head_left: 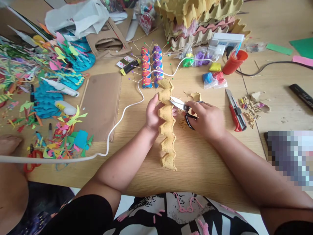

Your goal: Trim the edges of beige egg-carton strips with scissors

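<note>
A strip of yellow egg carton [166, 125] with several bumps runs lengthwise in front of me. My left hand [154, 114] grips it near its upper part, the fingers passing behind it. In my right hand [207, 119] is a pair of scissors [179, 103] with black handles. Their blades point left and meet the right edge of the strip, the blades slightly apart. Small carton scraps [195, 96] lie just beyond my right hand. Past the strip's far end stand two painted egg-carton strips, one red and blue [146, 67], one purple and blue [157, 63], with pins stuck in.
A utility knife [236, 112] lies to the right, near a red cup [234, 62]. Stacked egg trays [195, 26] stand at the back. A white cable [124, 111] crosses the table. On the left are a cardboard sheet [101, 104], paper scraps and another person's hand [9, 143].
</note>
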`<state>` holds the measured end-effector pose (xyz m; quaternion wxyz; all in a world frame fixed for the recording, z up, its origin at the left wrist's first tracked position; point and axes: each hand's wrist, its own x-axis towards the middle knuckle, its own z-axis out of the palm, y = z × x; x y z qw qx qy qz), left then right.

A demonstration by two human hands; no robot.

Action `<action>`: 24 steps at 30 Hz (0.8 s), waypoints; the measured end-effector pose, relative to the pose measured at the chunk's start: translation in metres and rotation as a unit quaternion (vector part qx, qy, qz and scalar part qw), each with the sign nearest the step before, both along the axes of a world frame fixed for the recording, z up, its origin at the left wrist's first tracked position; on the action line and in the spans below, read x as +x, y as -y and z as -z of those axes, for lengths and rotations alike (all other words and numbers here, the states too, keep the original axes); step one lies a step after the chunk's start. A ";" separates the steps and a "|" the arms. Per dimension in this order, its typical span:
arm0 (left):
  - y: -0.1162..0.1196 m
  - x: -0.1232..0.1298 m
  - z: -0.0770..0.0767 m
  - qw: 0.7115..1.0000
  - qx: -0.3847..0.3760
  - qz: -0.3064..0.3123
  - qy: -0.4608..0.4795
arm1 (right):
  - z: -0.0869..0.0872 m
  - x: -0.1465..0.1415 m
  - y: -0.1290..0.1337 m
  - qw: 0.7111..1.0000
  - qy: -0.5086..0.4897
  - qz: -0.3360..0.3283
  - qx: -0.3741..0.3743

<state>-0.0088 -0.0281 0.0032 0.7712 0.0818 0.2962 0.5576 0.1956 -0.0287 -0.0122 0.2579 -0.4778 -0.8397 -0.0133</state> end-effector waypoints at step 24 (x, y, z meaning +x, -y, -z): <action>0.005 0.008 -0.003 0.999 0.007 0.017 -0.048 | -0.003 0.000 -0.004 0.999 0.038 -0.001 -0.012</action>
